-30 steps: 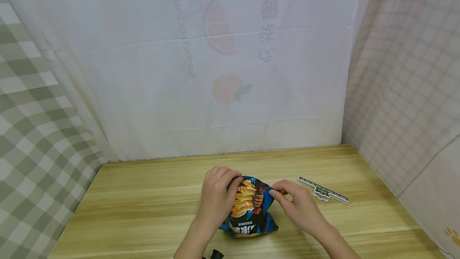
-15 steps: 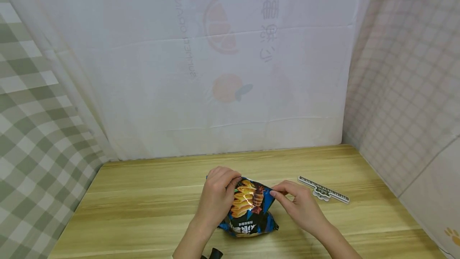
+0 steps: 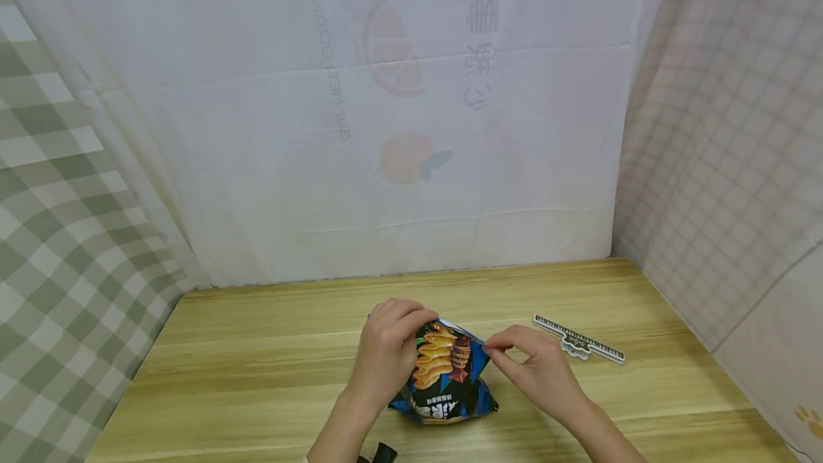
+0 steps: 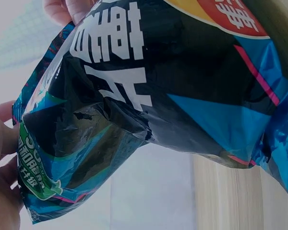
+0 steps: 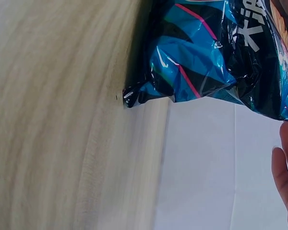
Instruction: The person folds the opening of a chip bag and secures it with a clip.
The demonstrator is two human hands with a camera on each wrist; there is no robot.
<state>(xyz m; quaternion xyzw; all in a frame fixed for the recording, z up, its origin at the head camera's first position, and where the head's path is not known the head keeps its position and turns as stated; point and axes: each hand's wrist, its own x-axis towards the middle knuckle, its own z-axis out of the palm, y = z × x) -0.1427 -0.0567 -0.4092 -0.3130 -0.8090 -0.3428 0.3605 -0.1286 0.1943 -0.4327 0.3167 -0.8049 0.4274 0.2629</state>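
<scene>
Far left, green-and-white checked cloth (image 3: pixel 51 234), then bare counter (image 3: pixel 244 363). Left hand (image 3: pixel 388 343) next: grips the left part of the top edge of a chip bag (image 3: pixel 444 381), fingers bent over it. Black object (image 3: pixel 384 453) below, cut off by the frame; can't identify it. Bag sits mid-counter between the two hands, printed front toward the person, top edge up, bottom end at the counter; looks rested on it, contact not clear. Pale strip along the top edge between the hands, inside or glare, can't tell. Right hand (image 3: pixel 534 363): thumb and index pinch the right end of that edge. Past it, piano-key clip (image 3: pixel 579 339) lies flat, untouched. Grid-patterned cloth (image 3: pixel 720 127) closes the right side.

Step in hand, as I judge it: working the top edge with both hands. To do it well: hold both ends at even height, pull lightly and evenly so the film doesn't split down the side, let the counter take the weight, don't squeeze the body. Right pinch is small, so a slip there seems the likelier fault.

Views: only head gives the clip and the black object. Left wrist adds the green label (image 4: pixel 36 167) near the left corner, mostly hidden by the hand from above, plus a red-and-yellow badge (image 4: pixel 235 17) low on the front. Right wrist shows the bottom corner by the counter and a right-hand finger off the film.
</scene>
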